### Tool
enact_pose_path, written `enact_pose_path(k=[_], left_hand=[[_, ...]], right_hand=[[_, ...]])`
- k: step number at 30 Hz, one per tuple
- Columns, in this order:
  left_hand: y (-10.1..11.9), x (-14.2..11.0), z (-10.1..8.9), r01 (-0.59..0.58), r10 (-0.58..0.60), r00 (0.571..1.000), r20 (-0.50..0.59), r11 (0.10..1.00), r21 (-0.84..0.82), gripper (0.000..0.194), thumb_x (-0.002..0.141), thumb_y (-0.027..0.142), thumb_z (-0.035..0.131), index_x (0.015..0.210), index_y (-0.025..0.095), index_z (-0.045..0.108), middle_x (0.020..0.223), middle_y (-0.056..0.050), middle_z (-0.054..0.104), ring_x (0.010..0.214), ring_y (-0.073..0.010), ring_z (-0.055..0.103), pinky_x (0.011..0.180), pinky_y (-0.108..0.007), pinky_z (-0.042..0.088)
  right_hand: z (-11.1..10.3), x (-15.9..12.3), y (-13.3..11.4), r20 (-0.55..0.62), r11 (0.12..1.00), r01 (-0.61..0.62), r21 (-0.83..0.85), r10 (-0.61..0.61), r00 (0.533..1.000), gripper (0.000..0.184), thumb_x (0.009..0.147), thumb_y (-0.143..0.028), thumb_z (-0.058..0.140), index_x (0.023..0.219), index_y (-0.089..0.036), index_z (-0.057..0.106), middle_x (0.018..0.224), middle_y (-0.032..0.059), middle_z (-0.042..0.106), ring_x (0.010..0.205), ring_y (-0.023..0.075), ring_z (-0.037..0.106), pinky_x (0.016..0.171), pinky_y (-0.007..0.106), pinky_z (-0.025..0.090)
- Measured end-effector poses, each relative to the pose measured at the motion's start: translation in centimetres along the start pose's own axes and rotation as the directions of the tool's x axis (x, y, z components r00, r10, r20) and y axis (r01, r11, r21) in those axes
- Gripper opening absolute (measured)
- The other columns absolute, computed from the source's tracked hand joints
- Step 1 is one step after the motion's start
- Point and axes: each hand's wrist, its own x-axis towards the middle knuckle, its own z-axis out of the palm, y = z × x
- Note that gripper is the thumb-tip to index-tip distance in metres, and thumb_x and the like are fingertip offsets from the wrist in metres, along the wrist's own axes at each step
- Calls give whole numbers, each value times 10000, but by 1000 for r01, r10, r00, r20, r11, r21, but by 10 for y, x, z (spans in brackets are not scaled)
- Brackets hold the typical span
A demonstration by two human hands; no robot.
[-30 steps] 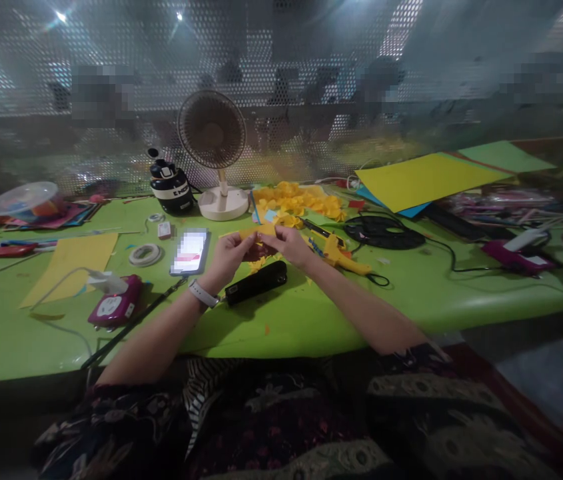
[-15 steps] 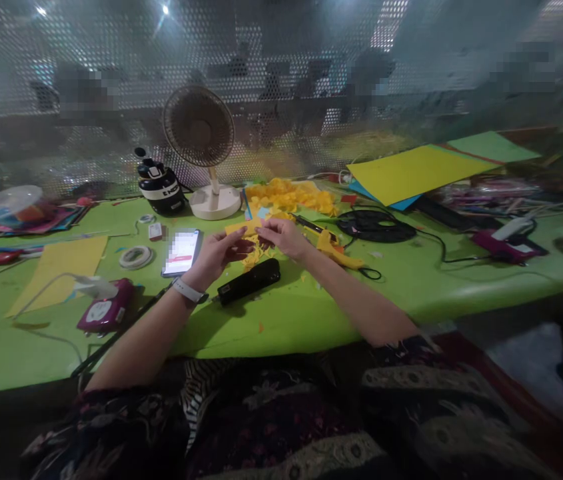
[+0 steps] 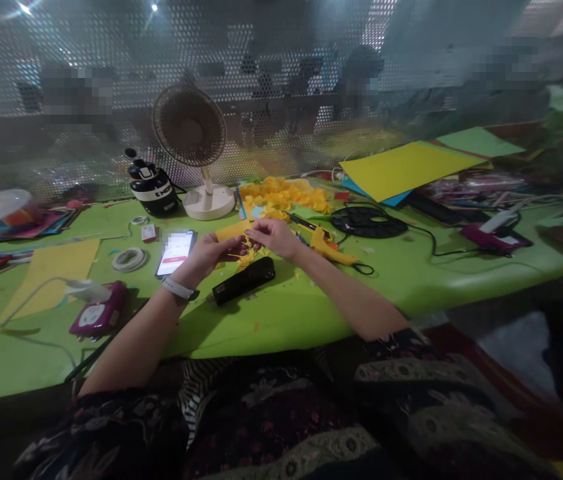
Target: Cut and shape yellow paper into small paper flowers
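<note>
My left hand (image 3: 206,257), with a watch on its wrist, is closed on a piece of yellow paper (image 3: 231,231) held just above the table. My right hand (image 3: 275,237) meets it from the other side, its thumb and fingers pinched at the paper's right end. Small yellow scraps (image 3: 244,260) lie beneath the fingers. Close in front of the hands is a long black object (image 3: 244,281) whose kind I cannot make out. A yellow glue gun (image 3: 331,248) rests right of my right hand, and yellow paper petals (image 3: 286,195) are heaped behind.
A phone (image 3: 175,253) lies left of my left hand, near a tape roll (image 3: 130,259) and a purple power strip (image 3: 100,311). Behind stand a black bottle (image 3: 152,191) and a fan (image 3: 208,202). Rightward are a black reel (image 3: 368,222) and coloured sheets (image 3: 411,167).
The view has turned slightly, so the table's things sit further left. Both hands stay together at the yellow paper, with more of its face showing now.
</note>
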Motion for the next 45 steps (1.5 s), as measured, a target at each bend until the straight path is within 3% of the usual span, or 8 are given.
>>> enact_pose_path(k=[12, 19, 23, 30, 35, 38, 40, 45], left_hand=[[0, 5, -15, -37, 36, 999, 17, 999, 7, 211, 697, 261, 840, 759, 113, 703, 746, -98, 762, 637, -134, 713, 610, -203, 556], [4, 7, -23, -97, 95, 993, -72, 995, -22, 239, 763, 334, 785, 864, 128, 714, 861, -98, 774, 755, -155, 738, 647, -208, 559], [5, 3, -14, -66, 66, 998, -19, 997, -47, 382, 799, 484, 733, 949, 134, 701, 966, -129, 775, 823, -203, 752, 592, -223, 554], [3, -2, -6, -66, 64, 997, 37, 996, 65, 313, 692, 353, 856, 800, 118, 681, 731, -72, 746, 639, -128, 708, 559, -180, 527], [-1, 0, -7, -56, 52, 997, 66, 996, 69, 306, 668, 363, 859, 768, 134, 684, 759, -71, 748, 655, -127, 701, 558, -190, 513], [-4, 6, -12, -58, 58, 998, 3, 995, 81, 276, 674, 345, 840, 769, 129, 697, 727, -66, 736, 577, -100, 659, 513, -181, 462], [-3, 9, -17, -123, 130, 988, -78, 988, 90, 258, 692, 347, 816, 765, 131, 697, 685, -48, 718, 532, -78, 621, 493, -173, 427], [4, 9, -22, -268, 306, 930, -206, 944, 190, 254, 746, 376, 769, 776, 139, 681, 665, -34, 709, 548, -71, 616, 515, -172, 409]], right_hand=[[-8, 1, -6, -86, 1000, -3, -13, 2, 996, 266, 819, -292, 753, 670, -157, 580, 599, -27, 622, 524, 79, 579, 563, 210, 516], [-23, 6, -11, -236, 992, -44, 115, 71, 969, 292, 815, -323, 777, 669, -155, 588, 597, -26, 633, 488, 52, 560, 523, 173, 508], [-17, 4, -10, -177, 989, -60, 135, 84, 981, 295, 799, -337, 788, 663, -153, 603, 604, -20, 647, 498, 56, 570, 530, 179, 513], [-6, -3, -8, -85, 975, -155, 158, 170, 982, 339, 757, -439, 794, 691, -152, 626, 671, 8, 693, 530, 67, 609, 519, 171, 493], [-3, -2, -3, -63, 966, -206, 156, 217, 974, 196, 726, -268, 788, 681, -152, 636, 651, 0, 684, 548, 78, 615, 578, 198, 538], [-6, -1, -2, -126, 983, -166, 82, 175, 976, 203, 743, -260, 761, 645, -158, 616, 607, -10, 652, 521, 79, 585, 538, 197, 519], [-10, 0, -1, -164, 992, -129, 18, 130, 978, 231, 767, -289, 746, 636, -164, 603, 587, -13, 631, 514, 80, 568, 524, 196, 498], [-18, 5, 9, -107, 976, -79, -203, 59, 993, 214, 775, -307, 752, 689, -166, 615, 649, -4, 651, 605, 112, 592, 632, 243, 498]])
